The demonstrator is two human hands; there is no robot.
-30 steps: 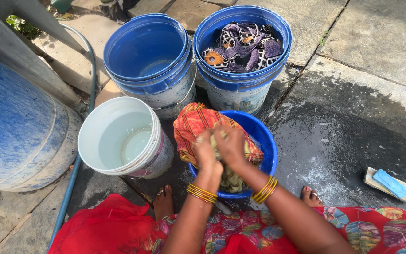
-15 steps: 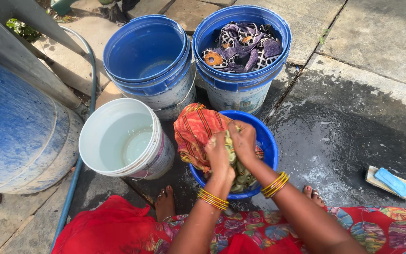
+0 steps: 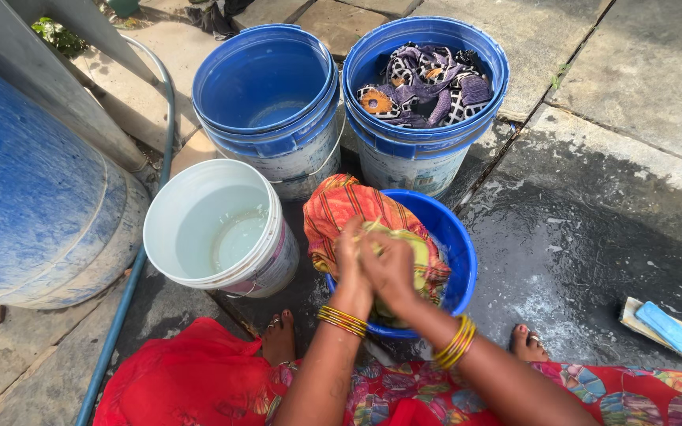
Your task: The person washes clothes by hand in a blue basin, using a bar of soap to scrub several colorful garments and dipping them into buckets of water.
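Yellow-green cloth (image 3: pixel 418 254) sits bunched over the blue basin (image 3: pixel 455 244), gripped by both the left hand (image 3: pixel 349 256) and right hand (image 3: pixel 388 264), pressed together. Orange cloth (image 3: pixel 341 209) drapes the basin's left rim, near the white bucket (image 3: pixel 219 229).

Wet yellow-green cloth (image 3: pixel 416 256): bunched, gripped betw. both hands over small blue tub (image 3: pixel 459 244). Orange-red striped cloth (image 3: pixel 341 209): draped over tub's left rim, crumpled, partly hanging outside. Tub sits on wet paving.
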